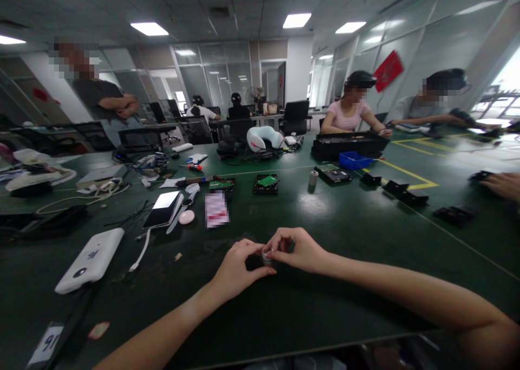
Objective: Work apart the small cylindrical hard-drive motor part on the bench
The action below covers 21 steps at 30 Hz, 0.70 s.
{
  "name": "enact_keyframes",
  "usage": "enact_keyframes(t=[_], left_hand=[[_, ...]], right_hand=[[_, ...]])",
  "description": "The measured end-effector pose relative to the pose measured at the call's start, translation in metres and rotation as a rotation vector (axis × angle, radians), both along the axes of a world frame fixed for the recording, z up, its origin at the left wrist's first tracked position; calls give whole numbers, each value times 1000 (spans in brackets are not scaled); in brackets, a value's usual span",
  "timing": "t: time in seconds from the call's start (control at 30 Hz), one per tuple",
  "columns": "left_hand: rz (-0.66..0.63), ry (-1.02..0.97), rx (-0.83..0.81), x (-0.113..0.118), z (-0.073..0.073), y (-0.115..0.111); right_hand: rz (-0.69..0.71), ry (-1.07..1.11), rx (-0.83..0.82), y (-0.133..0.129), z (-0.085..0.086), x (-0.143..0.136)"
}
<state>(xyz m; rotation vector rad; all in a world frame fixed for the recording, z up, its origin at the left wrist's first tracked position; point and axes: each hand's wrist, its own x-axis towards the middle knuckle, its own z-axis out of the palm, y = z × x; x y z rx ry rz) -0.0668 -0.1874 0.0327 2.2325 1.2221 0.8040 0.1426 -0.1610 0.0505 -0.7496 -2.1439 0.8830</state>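
A small round silvery metal piece (pixel 267 257) is between my two hands, close over the green table (pixel 345 305). My left hand (pixel 238 264) curves around its left side, with thumb and index finger closed toward it. From above, my right hand (pixel 296 248) pinches at its top with thumb and fingertips. Its exact kind is too small to make out. Farther out, a grey cylinder (pixel 313 178) stands upright. Hard drives with green circuit boards lie beyond my hands, one in the middle (pixel 266 183) and one to the right (pixel 333 173).
At left lie a white power bank (pixel 90 260), a phone (pixel 162 210) and cables. A blue tray (pixel 355 160) sits beside a black case (pixel 349 144). Black brackets (pixel 406 192) lie at right, near another person's hand (pixel 501 185). Two people sit across the table.
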Motion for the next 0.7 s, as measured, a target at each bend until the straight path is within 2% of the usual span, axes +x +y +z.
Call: enact_keyframes(t=[0.13,0.27,0.5,0.63,0.7], left_hand=[[-4,-2,8,1,1,0],[-6,14,0,1,1,-1],[15,16,4,2,-1,0],[19,15,1,2,-1,0],[19,13,-3,2,-1,0]], right_hand=[[-54,-95,159,2,5,3],[-20,-195,261,4,7,6],[61,-198,261,8,6,5],[-3,-193,264,20,20,18],[8,-243,255,31,27,30]])
